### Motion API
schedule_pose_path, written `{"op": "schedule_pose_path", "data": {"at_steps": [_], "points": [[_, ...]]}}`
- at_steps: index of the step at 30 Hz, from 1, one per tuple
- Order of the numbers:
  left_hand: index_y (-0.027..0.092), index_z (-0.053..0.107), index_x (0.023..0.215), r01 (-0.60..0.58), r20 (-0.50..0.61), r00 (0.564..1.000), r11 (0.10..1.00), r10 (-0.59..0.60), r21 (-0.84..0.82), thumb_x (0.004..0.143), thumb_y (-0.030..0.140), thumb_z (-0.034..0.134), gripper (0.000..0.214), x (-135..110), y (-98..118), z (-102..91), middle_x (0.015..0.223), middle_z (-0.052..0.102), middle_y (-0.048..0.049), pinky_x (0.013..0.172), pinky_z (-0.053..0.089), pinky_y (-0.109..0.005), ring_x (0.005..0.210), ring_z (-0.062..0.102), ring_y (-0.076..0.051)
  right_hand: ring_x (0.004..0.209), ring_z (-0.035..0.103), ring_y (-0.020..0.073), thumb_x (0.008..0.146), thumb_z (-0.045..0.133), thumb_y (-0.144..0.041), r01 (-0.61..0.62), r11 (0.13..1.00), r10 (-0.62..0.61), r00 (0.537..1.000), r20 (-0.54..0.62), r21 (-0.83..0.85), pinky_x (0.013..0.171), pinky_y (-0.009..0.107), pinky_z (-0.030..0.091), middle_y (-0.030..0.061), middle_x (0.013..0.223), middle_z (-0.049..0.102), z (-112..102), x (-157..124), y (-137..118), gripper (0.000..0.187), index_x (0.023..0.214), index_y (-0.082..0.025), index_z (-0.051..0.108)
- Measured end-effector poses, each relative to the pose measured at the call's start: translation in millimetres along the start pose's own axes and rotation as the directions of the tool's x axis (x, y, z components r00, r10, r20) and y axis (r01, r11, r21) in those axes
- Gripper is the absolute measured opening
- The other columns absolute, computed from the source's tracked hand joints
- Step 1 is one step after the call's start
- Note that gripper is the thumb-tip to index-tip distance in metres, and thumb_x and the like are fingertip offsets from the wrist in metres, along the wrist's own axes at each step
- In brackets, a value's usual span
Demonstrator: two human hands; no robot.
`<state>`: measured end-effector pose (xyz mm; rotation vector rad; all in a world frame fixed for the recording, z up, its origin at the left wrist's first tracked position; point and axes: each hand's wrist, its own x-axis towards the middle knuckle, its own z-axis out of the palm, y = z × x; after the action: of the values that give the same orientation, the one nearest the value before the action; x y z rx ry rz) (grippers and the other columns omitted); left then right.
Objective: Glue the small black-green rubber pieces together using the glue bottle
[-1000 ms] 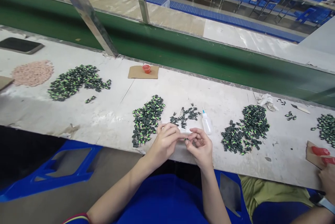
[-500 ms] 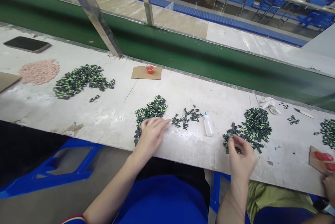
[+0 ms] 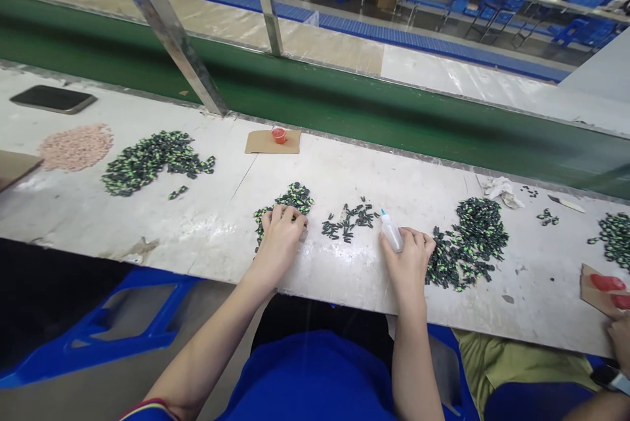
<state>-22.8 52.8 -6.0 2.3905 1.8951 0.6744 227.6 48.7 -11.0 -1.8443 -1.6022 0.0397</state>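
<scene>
My right hand (image 3: 407, 260) is closed around a small white squeeze bottle (image 3: 392, 235) with a blue tip, which leans to the left over the table. My left hand (image 3: 280, 237) rests at the near side of a pile of small dark pieces with bright green marks (image 3: 295, 194). Its fingers are curled together, and what they hold, if anything, is hidden. Between both hands lies a loose scatter of small black pieces (image 3: 348, 223). Just right of my right hand spreads a larger pile of black-and-green pieces (image 3: 480, 231).
Toward the back lies cardboard (image 3: 256, 142) with a small red cup (image 3: 279, 136). On the left are another dark pile (image 3: 147, 162), pink pieces (image 3: 76, 147) and a phone (image 3: 53, 99). A knife (image 3: 568, 204) and a co-worker's hand (image 3: 621, 342) are at right.
My right hand has moved left from the larger dark pile and taken hold of the bottle, which now tilts. My left hand has drawn slightly left, its fingers more curled.
</scene>
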Motion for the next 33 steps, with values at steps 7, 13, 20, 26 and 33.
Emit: {"op": "schedule_pose_path", "data": {"at_steps": [7, 13, 20, 26, 33], "points": [[0.02, 0.062, 0.092, -0.095, -0.029, 0.995, 0.982, 0.091, -0.162, 0.091, 0.006, 0.046, 0.021, -22.2, 36.6, 13.2, 0.098, 0.067, -0.0065, 0.081, 0.033, -0.039, 0.096, 0.055, -0.023, 0.063, 0.062, 0.0193, 0.07, 0.07, -0.051, -0.25, 0.849, 0.204, 0.968, 0.147, 0.466, 0.056, 0.029, 0.048, 0.0058, 0.077, 0.07, -24.5, -16.2, -4.9, 0.04, 0.089, -0.016, 0.069], [0.022, 0.061, 0.107, -0.079, -0.076, 0.995, 0.955, 0.06, -0.285, 0.093, 0.016, 0.049, 0.019, -35.8, 48.6, 27.6, 0.097, 0.07, -0.0045, 0.081, 0.035, -0.035, 0.092, 0.061, -0.02, 0.054, 0.058, 0.0168, 0.07, 0.071, -0.043, -0.248, 0.681, 0.217, 0.967, 0.134, 0.689, 0.048, 0.026, 0.045, 0.0036, 0.062, 0.067, -18.6, -35.8, -9.3, 0.028, 0.073, -0.015, 0.07], [0.021, 0.061, 0.106, -0.086, -0.166, 0.986, 0.938, 0.031, -0.335, 0.093, 0.018, 0.052, 0.016, -34.8, 46.7, 25.4, 0.089, 0.074, -0.0015, 0.082, 0.034, -0.035, 0.082, 0.066, -0.016, 0.039, 0.041, 0.0089, 0.075, 0.065, -0.044, -0.198, 0.783, 0.139, 0.98, 0.144, 0.59, 0.039, 0.021, 0.034, -0.0044, 0.044, 0.046, -15.1, -40.0, -31.2, 0.035, 0.055, -0.015, 0.06], [0.021, 0.062, 0.101, -0.083, -0.201, 0.979, 0.939, 0.015, -0.333, 0.093, 0.02, 0.053, 0.012, -34.4, 49.1, 24.3, 0.086, 0.075, 0.0, 0.083, 0.032, -0.035, 0.078, 0.068, -0.015, 0.042, 0.043, 0.0093, 0.077, 0.066, -0.04, -0.154, 0.826, 0.07, 0.983, 0.172, 0.542, 0.042, 0.022, 0.036, -0.0039, 0.046, 0.047, -11.4, -42.2, -32.3, 0.034, 0.054, -0.015, 0.059], [0.022, 0.063, 0.098, -0.054, -0.188, 0.982, 0.939, -0.011, -0.34, 0.095, 0.021, 0.051, 0.013, -33.0, 50.1, 22.3, 0.085, 0.076, 0.0, 0.084, 0.032, -0.036, 0.076, 0.068, -0.015, 0.042, 0.042, 0.0089, 0.078, 0.066, -0.04, -0.146, 0.853, 0.062, 0.982, 0.179, 0.501, 0.042, 0.022, 0.035, -0.0039, 0.046, 0.047, -9.9, -41.1, -30.7, 0.036, 0.053, -0.016, 0.058]]}}
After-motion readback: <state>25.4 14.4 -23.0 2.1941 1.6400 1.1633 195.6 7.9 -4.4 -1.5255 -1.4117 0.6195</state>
